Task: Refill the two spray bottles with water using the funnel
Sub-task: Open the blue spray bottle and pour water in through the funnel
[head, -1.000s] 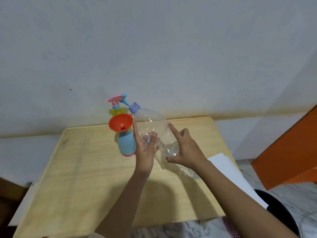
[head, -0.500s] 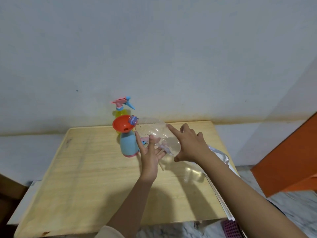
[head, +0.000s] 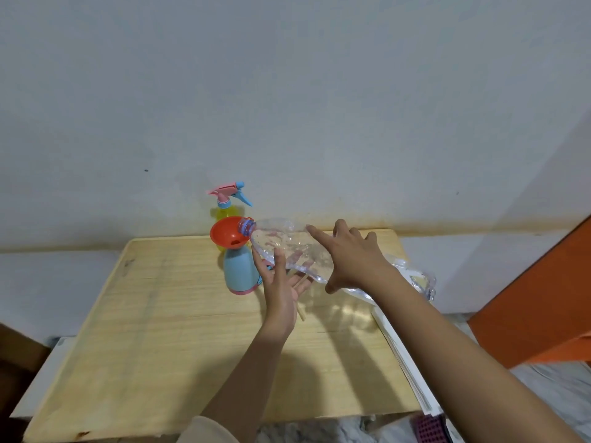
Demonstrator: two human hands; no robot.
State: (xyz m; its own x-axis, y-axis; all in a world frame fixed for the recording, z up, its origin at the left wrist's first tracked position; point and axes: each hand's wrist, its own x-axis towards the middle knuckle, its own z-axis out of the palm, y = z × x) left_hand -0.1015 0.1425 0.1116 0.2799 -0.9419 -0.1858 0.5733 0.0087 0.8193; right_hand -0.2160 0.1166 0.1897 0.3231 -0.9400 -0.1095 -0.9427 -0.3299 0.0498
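Observation:
A light blue spray bottle (head: 240, 270) stands at the back of the wooden table (head: 153, 330), a red funnel (head: 225, 237) seated in its neck. Behind it is a yellow spray bottle (head: 223, 214) with its pink and blue trigger head on. A clear plastic water bottle (head: 287, 247) lies tilted, its blue-ringed mouth over the funnel bowl. My right hand (head: 353, 262) grips the bottle from above, thumb below it and forefinger stretched along it. My left hand (head: 283, 286) props the bottle from underneath with straight fingers. A thin tube (head: 301, 313) lies on the table below that hand.
A stack of white paper (head: 406, 356) lies along the table's right edge, with a pink grid-patterned object (head: 430, 430) below it. An orange panel (head: 540, 305) stands at the right. The grey wall runs directly behind the table.
The water bottle has tipped down from neck-up to near level, its mouth dropping onto the funnel. Both hands moved with it.

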